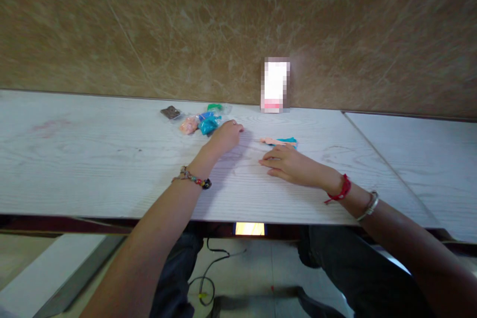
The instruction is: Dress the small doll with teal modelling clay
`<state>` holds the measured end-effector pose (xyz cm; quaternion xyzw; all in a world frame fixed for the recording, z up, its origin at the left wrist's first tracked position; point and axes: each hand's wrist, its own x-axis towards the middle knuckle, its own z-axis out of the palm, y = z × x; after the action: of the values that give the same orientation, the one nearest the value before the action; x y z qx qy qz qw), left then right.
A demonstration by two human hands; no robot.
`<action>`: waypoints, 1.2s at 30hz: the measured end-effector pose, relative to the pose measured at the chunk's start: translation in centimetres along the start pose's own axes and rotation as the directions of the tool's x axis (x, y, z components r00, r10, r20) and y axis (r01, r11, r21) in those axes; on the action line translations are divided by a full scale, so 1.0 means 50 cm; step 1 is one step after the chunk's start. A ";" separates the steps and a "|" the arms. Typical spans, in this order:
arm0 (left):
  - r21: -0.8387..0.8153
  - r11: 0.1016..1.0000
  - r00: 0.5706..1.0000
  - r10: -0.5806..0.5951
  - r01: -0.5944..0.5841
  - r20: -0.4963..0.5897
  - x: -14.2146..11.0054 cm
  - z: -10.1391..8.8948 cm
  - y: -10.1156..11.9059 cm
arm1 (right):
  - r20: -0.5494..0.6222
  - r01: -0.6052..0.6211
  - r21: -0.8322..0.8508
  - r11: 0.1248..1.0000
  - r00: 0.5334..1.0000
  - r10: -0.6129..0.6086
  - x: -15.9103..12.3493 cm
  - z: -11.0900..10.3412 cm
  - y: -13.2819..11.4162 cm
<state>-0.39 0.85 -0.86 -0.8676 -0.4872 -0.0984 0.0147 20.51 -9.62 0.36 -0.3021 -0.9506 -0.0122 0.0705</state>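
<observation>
- You seem to be midway through handling the coloured pieces, with your left hand [231, 134] by the packets and your right hand [281, 161] at the strips
- Your left hand has its fingers curled in, just beside the teal packet [209, 126]; whether it grasps anything is hidden
- Your right hand is relaxed, fingers loosely spread, nothing visibly gripped; whether it touches the strips is unclear
- Any next move on the strips likely calls for a light fingertip pinch, since they look soft
- The peach strip [271, 141] lies over the blue strip [290, 139] on the white table [112, 169], just beyond your right hand, thin and uneven-edged
- The peach packet [189, 124] looks crumpled and clear-wrapped
</observation>
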 end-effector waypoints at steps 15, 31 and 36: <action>0.018 1.000 1.000 0.000 0.000 0.009 0.000 0.001 0.001 | -0.049 0.041 0.048 0.998 0.998 -0.039 -0.007 -0.009 0.003; 0.044 0.999 0.999 0.029 -0.031 0.036 -0.001 -0.002 0.002 | -0.175 -0.069 0.056 0.996 0.982 0.077 0.016 0.020 0.016; 0.030 0.999 0.999 0.024 -0.025 0.027 0.000 0.002 -0.002 | -0.206 -0.083 0.056 0.995 0.974 0.093 0.017 0.018 0.017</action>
<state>-0.47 0.90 -0.97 -0.8745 -0.4780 -0.0793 0.0224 20.18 -8.40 -0.44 -0.3391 -0.9238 -0.0185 0.1770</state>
